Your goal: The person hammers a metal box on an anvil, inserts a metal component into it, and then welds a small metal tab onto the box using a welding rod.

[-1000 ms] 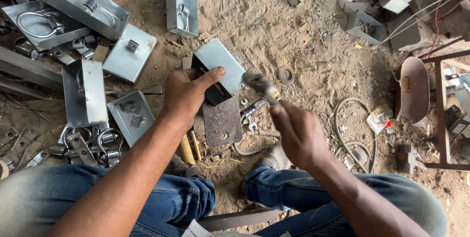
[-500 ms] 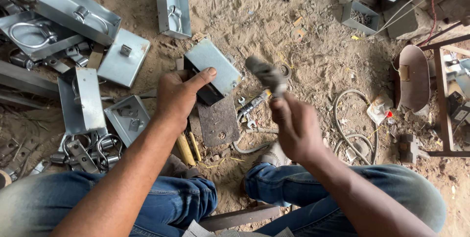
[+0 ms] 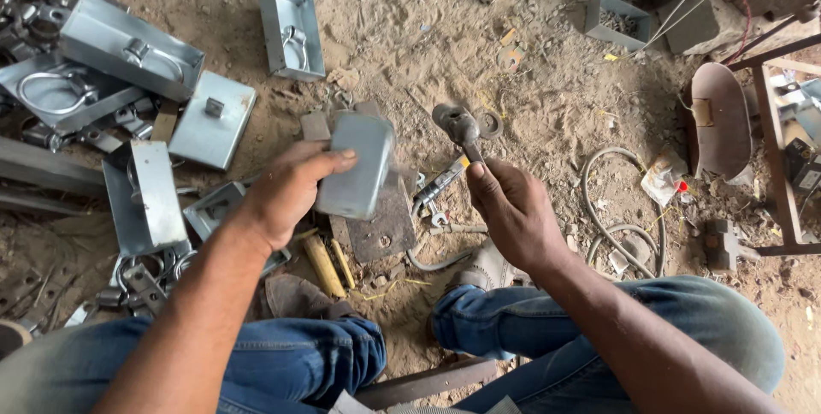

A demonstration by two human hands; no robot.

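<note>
Since half a second ago, the left hand (image 3: 286, 192) is lifting the grey metal box (image 3: 355, 164) off the dark steel plate (image 3: 382, 227), fingers wrapping closed around its near side. Beside it, the right hand (image 3: 511, 209) is gripping the hammer (image 3: 462, 130) in a closed fist, head raised just right of the box, above the sandy ground (image 3: 393, 38).

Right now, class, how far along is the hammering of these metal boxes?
Looks done: boxes with handles fitted lie in the pile at the upper left. In hand: the left hand holds a metal box over the flat plate; the right hand raises a hammer. Left: loose handles by the left knee.
</note>
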